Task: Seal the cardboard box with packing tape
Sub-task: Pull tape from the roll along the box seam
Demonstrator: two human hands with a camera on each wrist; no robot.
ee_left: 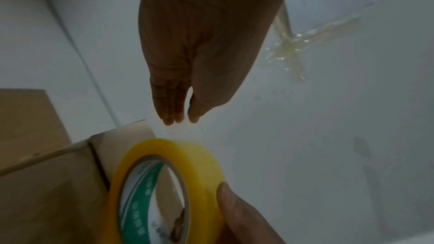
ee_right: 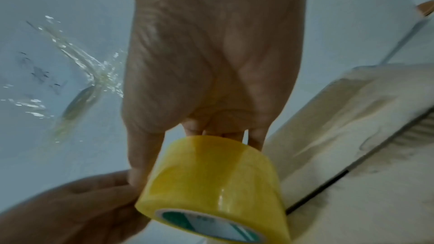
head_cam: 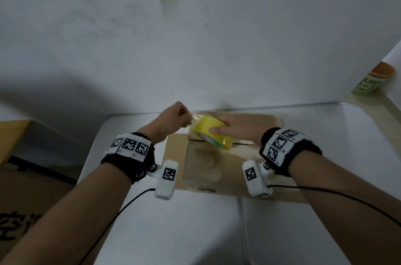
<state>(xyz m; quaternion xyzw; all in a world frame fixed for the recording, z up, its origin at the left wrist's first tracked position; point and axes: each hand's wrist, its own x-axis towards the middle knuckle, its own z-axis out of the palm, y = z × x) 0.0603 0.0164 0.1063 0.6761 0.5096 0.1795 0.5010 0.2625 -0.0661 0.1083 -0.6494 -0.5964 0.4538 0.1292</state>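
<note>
A closed cardboard box [head_cam: 173,156] lies on the white table [head_cam: 303,232], its flap seam running left to right. My right hand [head_cam: 219,126] grips a yellow roll of packing tape [head_cam: 206,130] tilted over the seam at the box's far left part. In the right wrist view the thumb and fingers of that right hand [ee_right: 180,155] clasp the tape roll [ee_right: 211,183] beside the box [ee_right: 352,211]. My left hand [head_cam: 189,119] pinches the clear free end of the tape just left of the roll. The left wrist view shows the left hand [ee_left: 183,118] above the tape roll [ee_left: 169,183] and the box [ee_left: 47,192].
A glossy strip of older clear tape [head_cam: 201,162] covers the box's near flap. A paper cup [head_cam: 375,80] stands at the back right. Brown cartons [head_cam: 21,188] sit left of the table. The white wall [head_cam: 217,37] rises just behind the box. Wrist camera cables [head_cam: 325,193] trail towards me.
</note>
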